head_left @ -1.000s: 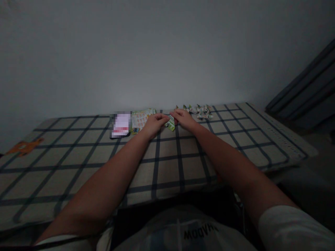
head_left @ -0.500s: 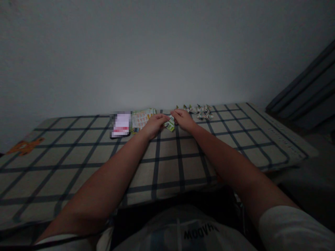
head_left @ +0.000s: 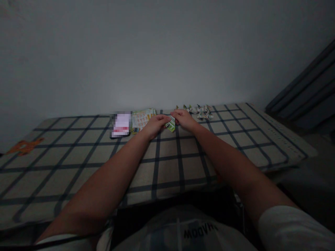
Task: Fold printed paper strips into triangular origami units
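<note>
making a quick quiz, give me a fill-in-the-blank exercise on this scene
The left hand and right hand hold a white-and-____ paper piece.
The phone lies to the ____ of the printed sheets.
The folded papers lie nearer the ____ hand.
The figure at the left end of the tablecloth is coloured ____.

Missing words: green; left; right; orange

Hands [head_left: 154,126] partly hide the green paper [head_left: 171,125]; the phone's screen [head_left: 121,122] is pixelated

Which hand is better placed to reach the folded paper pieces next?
Probably the right hand: it is nearer to the folded pieces, while the left hand is beside the printed sheets. Both touch green paper.
</note>
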The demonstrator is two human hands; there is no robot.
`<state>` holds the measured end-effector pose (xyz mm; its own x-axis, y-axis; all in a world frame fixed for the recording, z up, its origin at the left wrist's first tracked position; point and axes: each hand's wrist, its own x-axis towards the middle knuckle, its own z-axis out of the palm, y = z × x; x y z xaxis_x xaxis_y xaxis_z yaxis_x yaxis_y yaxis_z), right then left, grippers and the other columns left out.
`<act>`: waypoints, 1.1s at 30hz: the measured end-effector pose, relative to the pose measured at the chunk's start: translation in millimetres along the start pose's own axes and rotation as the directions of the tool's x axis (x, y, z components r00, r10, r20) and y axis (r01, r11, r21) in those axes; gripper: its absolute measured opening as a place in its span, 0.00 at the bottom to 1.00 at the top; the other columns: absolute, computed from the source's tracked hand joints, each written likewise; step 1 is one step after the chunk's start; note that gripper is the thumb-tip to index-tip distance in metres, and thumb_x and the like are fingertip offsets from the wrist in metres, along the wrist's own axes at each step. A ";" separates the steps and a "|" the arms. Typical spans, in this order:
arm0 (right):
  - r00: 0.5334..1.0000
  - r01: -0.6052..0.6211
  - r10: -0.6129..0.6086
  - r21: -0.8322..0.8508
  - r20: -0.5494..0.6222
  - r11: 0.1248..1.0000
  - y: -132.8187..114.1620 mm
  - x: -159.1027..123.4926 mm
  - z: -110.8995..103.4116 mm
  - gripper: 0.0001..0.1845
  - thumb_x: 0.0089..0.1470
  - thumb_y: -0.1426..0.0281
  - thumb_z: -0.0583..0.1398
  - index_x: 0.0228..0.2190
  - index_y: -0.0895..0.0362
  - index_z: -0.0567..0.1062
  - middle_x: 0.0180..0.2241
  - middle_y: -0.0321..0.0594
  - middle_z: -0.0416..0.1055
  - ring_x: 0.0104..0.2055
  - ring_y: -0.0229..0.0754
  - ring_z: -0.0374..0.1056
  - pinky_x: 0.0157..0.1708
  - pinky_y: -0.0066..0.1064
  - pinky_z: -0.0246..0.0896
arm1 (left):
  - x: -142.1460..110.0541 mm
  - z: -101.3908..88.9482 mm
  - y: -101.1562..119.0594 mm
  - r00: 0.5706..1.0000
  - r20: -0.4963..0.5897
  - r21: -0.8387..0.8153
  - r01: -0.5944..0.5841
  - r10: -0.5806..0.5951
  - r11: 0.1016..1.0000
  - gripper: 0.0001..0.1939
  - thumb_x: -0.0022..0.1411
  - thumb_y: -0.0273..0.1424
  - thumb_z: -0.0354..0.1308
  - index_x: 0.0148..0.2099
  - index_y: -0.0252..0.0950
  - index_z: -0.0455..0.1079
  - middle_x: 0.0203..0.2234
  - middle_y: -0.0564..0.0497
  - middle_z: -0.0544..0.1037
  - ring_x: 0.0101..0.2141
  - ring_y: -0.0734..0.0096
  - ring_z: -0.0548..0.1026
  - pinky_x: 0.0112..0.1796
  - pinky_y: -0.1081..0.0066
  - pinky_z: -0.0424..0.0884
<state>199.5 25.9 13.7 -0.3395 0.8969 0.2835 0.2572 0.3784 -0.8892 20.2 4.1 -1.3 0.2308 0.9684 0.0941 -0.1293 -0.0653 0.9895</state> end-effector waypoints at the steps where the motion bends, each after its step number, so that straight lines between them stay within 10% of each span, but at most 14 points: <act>1: 1.000 0.015 -0.015 -0.014 -0.001 1.000 -0.5 -0.4 -0.5 0.26 0.65 0.59 0.59 0.17 0.54 0.64 0.17 0.30 0.58 0.23 0.35 0.53 0.28 0.30 0.49 | -0.5 0.1 0.7 1.000 -0.001 0.007 -0.006 0.006 1.000 0.14 0.47 0.38 0.76 0.31 0.33 0.80 0.24 0.49 0.78 0.24 0.74 0.67 0.28 0.69 0.59; 8: 0.998 -0.001 -0.002 0.054 0.061 0.999 5.4 -2.1 -1.8 0.33 0.66 0.45 0.55 0.18 0.54 0.67 0.19 0.34 0.64 0.24 0.37 0.59 0.31 0.30 0.57 | 1.0 -1.5 0.8 0.997 -0.046 -0.014 -0.056 0.055 0.998 0.13 0.48 0.38 0.75 0.30 0.34 0.80 0.24 0.50 0.78 0.25 0.74 0.69 0.29 0.70 0.60; 18: 0.998 0.023 -0.020 -0.053 0.051 0.998 -3.2 -2.6 1.4 0.27 0.68 0.60 0.57 0.18 0.55 0.65 0.18 0.32 0.60 0.23 0.36 0.56 0.29 0.30 0.51 | 4.5 -4.6 -1.8 0.995 -0.088 -0.067 -0.059 0.053 0.996 0.12 0.50 0.36 0.76 0.31 0.33 0.80 0.26 0.50 0.78 0.25 0.76 0.69 0.28 0.73 0.62; 33: 0.992 0.099 -0.072 -0.282 0.106 0.954 -4.0 -1.0 2.1 0.26 0.67 0.54 0.54 0.22 0.56 0.66 0.21 0.33 0.62 0.27 0.37 0.57 0.31 0.31 0.48 | 8.2 -5.2 -1.8 0.982 -0.175 -0.050 -0.084 0.074 0.995 0.11 0.52 0.35 0.74 0.32 0.33 0.80 0.26 0.50 0.78 0.25 0.78 0.68 0.24 0.75 0.59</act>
<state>197.0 23.0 16.2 -0.4510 0.8380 0.3073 0.4671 0.5150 -0.7188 17.3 13.4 -2.9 0.0480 0.9880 0.1465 -0.1959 -0.1345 0.9713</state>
